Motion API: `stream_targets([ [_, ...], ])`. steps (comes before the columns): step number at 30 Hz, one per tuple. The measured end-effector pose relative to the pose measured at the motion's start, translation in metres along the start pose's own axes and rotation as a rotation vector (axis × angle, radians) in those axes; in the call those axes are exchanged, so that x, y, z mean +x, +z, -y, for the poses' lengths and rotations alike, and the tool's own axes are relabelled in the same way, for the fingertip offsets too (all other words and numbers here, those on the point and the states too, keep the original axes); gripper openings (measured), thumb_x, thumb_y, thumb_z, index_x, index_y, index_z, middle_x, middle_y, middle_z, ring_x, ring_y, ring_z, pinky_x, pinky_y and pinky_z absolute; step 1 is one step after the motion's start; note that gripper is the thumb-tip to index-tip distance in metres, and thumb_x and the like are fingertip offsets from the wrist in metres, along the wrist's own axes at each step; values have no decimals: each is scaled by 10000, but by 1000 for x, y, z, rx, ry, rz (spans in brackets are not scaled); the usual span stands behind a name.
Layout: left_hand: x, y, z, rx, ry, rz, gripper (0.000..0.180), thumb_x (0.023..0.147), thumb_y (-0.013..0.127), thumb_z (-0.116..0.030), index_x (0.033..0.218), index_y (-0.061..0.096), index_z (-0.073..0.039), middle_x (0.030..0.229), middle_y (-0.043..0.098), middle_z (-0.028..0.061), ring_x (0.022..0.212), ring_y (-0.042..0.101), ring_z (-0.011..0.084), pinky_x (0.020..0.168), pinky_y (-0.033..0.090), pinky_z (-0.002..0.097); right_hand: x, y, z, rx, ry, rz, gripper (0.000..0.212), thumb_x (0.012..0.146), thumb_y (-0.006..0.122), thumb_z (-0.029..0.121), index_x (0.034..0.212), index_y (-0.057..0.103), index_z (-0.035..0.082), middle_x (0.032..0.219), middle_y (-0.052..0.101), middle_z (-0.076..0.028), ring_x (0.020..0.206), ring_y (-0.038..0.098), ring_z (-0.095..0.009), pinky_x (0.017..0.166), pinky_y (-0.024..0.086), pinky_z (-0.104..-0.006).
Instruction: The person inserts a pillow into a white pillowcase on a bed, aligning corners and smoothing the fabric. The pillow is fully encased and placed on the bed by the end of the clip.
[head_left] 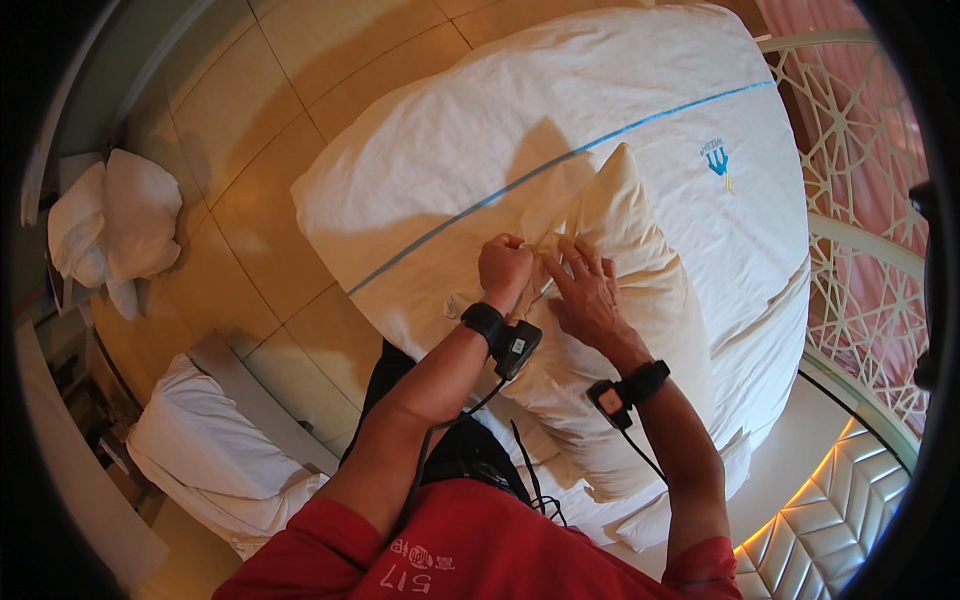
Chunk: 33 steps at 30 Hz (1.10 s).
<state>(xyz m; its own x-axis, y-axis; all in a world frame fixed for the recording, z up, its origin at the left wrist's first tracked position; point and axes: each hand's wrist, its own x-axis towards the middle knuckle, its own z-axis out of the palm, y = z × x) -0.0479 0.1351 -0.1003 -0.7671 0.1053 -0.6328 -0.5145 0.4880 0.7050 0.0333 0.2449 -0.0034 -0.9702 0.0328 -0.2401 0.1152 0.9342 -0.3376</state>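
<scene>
A plump cream-white pillow (645,265) in its pillowcase lies in front of me on the bed, one corner pointing to the far side. My left hand (505,270) is closed in a fist on the edge of the pillowcase's open end. Close beside it, my right hand (585,295) bends its fingers and thumb over the same cloth edge and grips it. The cloth is bunched up between the two hands. What lies under the right fingers is partly hidden. Each wrist wears a black strap with a small device and a cable.
The bed carries a white duvet (480,130) with a blue stripe. White pillows (140,215) are piled at the far left; more white bedding (205,430) rests on a seat at lower left. Tiled floor (250,190) runs along the left. A lattice screen (850,130) and padded headboard (845,520) stand at right.
</scene>
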Motion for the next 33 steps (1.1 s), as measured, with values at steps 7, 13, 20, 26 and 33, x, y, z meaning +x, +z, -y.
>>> stream_targets([
  [7,-2,16,-2,-6,97,-42,146,678,650,-123,799,682,-47,751,676,143,748,656,340,657,510,427,3,34,-6,-58,142,365,519,823,594,191,1335,511,179,1445,402,-174,1295,389,-371,1006,365,-512],
  [13,-30,23,2,123,399,16,200,703,624,-101,888,664,-39,840,664,167,807,645,344,731,508,410,6,53,-11,-54,192,408,501,831,594,255,1301,527,94,1458,375,-154,1288,373,-378,1009,371,-495],
  [20,-81,-24,-2,159,534,260,349,712,607,-80,1058,595,-38,921,578,203,844,589,404,729,480,459,-10,60,-24,116,105,154,437,812,608,256,1193,587,43,1336,476,-182,1227,436,-387,1010,388,-469],
  [26,-117,-43,-1,299,655,379,374,688,616,-55,1060,595,-27,1072,523,259,937,560,447,787,484,478,18,43,-38,419,211,307,352,773,636,226,1054,603,19,1207,537,-205,1156,493,-397,954,442,-484],
  [33,-118,-55,8,211,572,511,296,709,613,-70,1001,615,-21,1069,558,224,974,556,426,824,477,474,30,52,17,93,506,217,471,705,657,214,1085,526,-31,1183,518,-244,1127,501,-412,938,454,-486],
])
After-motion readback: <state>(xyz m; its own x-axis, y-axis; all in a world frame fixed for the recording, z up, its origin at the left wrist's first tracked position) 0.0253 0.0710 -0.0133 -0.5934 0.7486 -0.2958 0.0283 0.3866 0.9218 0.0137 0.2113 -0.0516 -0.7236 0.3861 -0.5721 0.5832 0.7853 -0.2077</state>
